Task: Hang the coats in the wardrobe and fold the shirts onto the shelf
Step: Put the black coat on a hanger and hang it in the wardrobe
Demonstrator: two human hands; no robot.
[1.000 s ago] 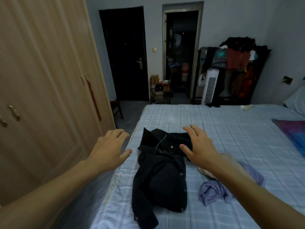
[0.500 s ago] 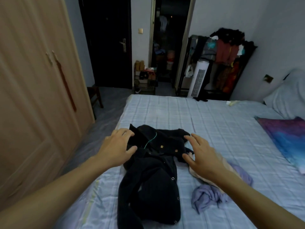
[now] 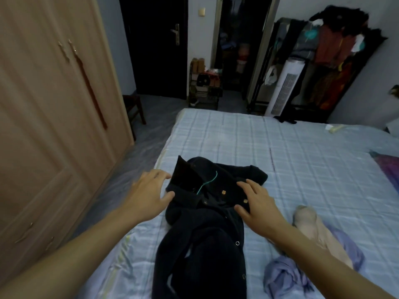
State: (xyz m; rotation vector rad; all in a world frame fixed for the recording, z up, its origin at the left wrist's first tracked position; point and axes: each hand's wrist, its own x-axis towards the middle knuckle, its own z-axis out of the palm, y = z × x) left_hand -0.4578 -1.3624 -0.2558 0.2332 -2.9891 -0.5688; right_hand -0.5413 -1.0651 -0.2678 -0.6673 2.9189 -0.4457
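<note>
A black coat (image 3: 205,234) with gold buttons and metal snaps lies lengthwise on the bed, collar away from me. A thin green hanger hook (image 3: 208,182) sticks out at its collar. My left hand (image 3: 149,193) is at the coat's left shoulder with fingers spread, its thumb touching the fabric. My right hand (image 3: 257,201) lies with spread fingers on the coat's right shoulder. A lilac shirt (image 3: 285,275) and a beige garment (image 3: 313,225) lie crumpled under my right forearm. The wooden wardrobe (image 3: 54,126) on the left has its doors closed.
The bed (image 3: 302,160) has a pale blue checked sheet. A narrow floor strip runs between bed and wardrobe. Beyond stand a dark stool (image 3: 133,106), a shoe rack (image 3: 205,89), a white tower fan (image 3: 285,87) and a loaded clothes rack (image 3: 336,50). A purple pillow (image 3: 388,167) lies at the right edge.
Both hands have come down from above the bed onto the coat's shoulders. The view has moved closer and tilted lower over the coat.
</note>
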